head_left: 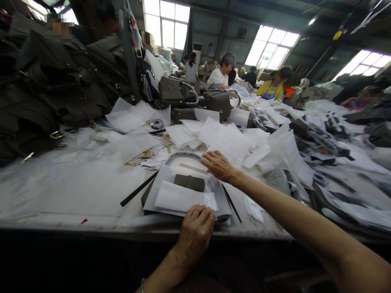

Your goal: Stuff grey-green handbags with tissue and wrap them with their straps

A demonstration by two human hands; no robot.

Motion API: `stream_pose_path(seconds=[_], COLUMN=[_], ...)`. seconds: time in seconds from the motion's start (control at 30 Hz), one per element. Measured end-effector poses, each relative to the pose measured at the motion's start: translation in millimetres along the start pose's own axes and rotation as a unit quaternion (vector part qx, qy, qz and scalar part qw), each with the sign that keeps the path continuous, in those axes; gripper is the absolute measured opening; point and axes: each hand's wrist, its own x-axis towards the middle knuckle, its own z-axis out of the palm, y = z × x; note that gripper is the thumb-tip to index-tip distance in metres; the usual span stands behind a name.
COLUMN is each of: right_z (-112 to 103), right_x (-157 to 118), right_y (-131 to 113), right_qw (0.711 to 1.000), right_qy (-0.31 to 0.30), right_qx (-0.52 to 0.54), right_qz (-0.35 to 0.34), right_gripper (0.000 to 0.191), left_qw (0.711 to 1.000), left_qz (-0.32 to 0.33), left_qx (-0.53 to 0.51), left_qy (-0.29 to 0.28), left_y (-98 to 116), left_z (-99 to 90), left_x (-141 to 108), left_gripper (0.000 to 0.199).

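White paper (180, 199) is touched at its near edge by the curled left hand (197, 226); whether it is pinched cannot be told. The wrapped handle (183, 154) is overlapped by the right hand (219, 165), its grip unclear. Beneath the paper, the dark bag (148, 198) is laid on the table (100, 221).

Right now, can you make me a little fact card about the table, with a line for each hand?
Left hand: at the near edge of a folded white sheet; grip unclear
Right hand: farther forward, beside the wrapped handle; grip unclear
Between the hands: small dark piece
Dark strips: one to the left, one to the right
Beyond: loose white sheets
Far left: heap of dark bags with gold-coloured buckles
Background: several people, large windows
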Motion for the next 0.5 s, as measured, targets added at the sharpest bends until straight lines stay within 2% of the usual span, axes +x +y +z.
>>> stream_pose_path(seconds=[0.07,0.1,0.2,0.3,0.4,0.5], right_z=[0,1,11,19,13,5], right_x=[-15,-23,-42,-48,-45,-47], right_y=[-4,-8,-25,-38,-50,-72], right_qw=[0.994,0.988,0.977,0.978,0.973,0.93], right_qy=[0.048,0.052,-0.012,-0.053,0.008,0.075], right_qx=[0.063,0.105,0.196,0.184,0.19,0.329], right_qz=[0.077,0.099,0.084,0.088,0.129,0.149], right_gripper=[0.024,0.018,0.008,0.005,0.013,0.022], left_qw=[1.0,1.0,1.0,1.0,1.0,1.0], left_qz=[0.002,0.004,0.008,0.007,0.006,-0.003], left_qx=[0.005,0.007,0.012,0.014,0.011,-0.001], left_qy=[-0.002,-0.003,-0.003,-0.006,-0.012,-0.024], left_y=[0,0,0,0,0,0], left_z=[-0.5,-0.6,-0.5,-1.1,-1.7,1.1], left_x=[0,0,1,2,1,-1], left_gripper=[0.028,0.029,0.028,0.028,0.028,0.026])
